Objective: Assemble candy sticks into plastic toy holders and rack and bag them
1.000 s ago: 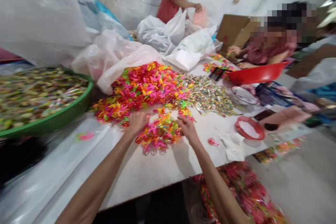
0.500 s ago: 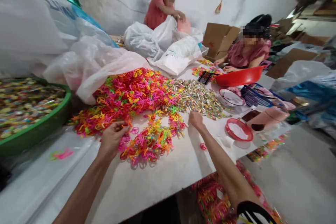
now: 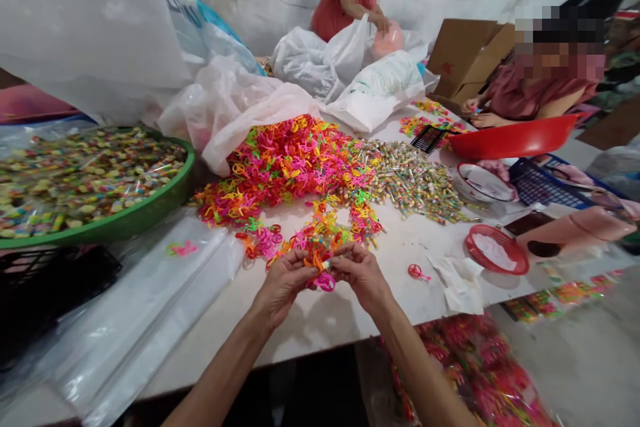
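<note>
Your left hand point(image 3: 285, 283): curled, fingers closed on neon plastic rings point(image 3: 323, 265). Your right hand point(image 3: 361, 273): likewise, gripping the same rings, touching the left, lower center, over the table point(image 3: 400, 287). Neon heap point(image 3: 290, 167): just beyond, center. Wrapped candies point(image 3: 415, 181): beside it, right.

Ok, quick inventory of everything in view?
neon plastic loops: many, pink, orange, yellow, green, heaped on white table
foil-wrapped sweets: many, mixed colours, heaped right of loops
round plastic basin: one, red, table's far right
round mesh tray: one, red, table's right
round plastic tub: one, green, left, full of wrapped sweets
cardboard box: one, brown, far end
plastic sacks: several, white, far end
seated co-workers: two, reddish tops, beyond table
left hand: one, bare, on neon plastic piece
right hand: one, bare, on same piece
</note>
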Action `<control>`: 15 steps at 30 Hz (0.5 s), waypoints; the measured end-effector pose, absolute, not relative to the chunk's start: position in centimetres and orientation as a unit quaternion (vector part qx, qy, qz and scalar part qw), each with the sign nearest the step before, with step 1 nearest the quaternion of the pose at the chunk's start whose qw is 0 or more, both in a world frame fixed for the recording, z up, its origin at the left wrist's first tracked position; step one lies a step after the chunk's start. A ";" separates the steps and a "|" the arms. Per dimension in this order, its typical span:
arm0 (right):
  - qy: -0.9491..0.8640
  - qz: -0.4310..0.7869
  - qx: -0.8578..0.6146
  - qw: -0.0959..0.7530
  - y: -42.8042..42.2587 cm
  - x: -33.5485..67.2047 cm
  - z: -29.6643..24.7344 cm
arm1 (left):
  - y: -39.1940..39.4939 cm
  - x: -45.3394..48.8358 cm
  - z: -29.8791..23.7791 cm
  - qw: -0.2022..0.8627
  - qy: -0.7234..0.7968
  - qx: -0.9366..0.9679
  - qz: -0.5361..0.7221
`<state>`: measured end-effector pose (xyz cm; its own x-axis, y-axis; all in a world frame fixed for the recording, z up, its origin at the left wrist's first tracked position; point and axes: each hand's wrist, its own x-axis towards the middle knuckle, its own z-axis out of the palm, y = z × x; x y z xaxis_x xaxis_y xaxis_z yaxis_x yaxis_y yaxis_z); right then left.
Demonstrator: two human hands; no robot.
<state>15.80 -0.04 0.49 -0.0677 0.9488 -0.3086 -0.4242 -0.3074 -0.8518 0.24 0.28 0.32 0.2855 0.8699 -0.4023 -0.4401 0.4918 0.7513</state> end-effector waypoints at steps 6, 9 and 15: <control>-0.289 0.699 -0.428 0.494 -0.7 15.9 -0.2 | -0.6 -0.2 -0.3 0.765 0.403 0.253 0.433; -0.310 0.681 -0.440 0.496 -1.1 16.1 -0.1 | -0.8 -0.1 -0.6 0.754 0.412 0.261 0.441; -0.401 0.562 -0.513 0.510 -2.6 15.7 -0.7 | -1.1 0.4 -1.1 0.700 0.455 0.295 0.464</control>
<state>15.73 -2.58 -0.68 0.0464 0.9848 -0.1676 -0.1623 -0.1581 -0.9740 0.38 -1.12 -1.08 0.1546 0.9183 -0.3645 -0.3815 0.3958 0.8354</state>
